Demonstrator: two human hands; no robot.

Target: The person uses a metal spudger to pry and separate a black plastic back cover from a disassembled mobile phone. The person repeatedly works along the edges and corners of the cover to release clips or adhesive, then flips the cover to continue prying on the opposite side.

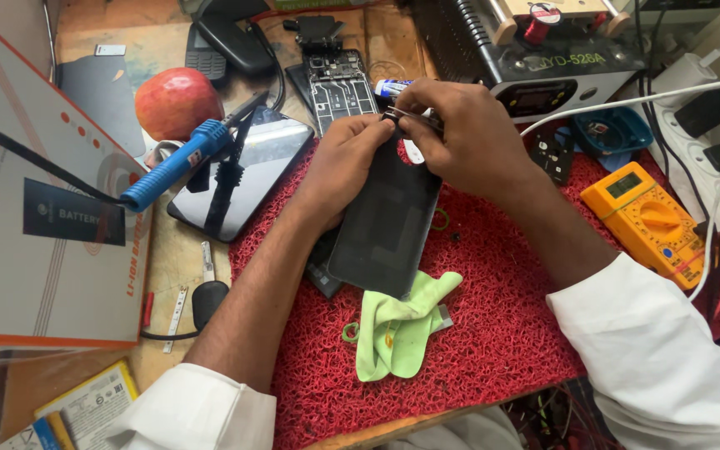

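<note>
We are steadying a dark, flat, rectangular phone back panel (387,218) over the red looped-plastic work mat (493,333), its far end lifted toward us, so that its top edge sits where both hands can reach it. Our left hand (345,162) is gripping the panel's upper left corner, fingers closed on the edge to keep it from sliding. Our right hand (458,133) is pinching thin metal tweezers (410,114) closed at that same top edge, tips pointing left. A crumpled lime-green cloth (400,327) is lying just below the panel. Right of our hands, a small blue plastic tray (612,132) is holding something small; we cannot tell what. An orange multimeter (645,213) is lying near it on the mat.
</note>
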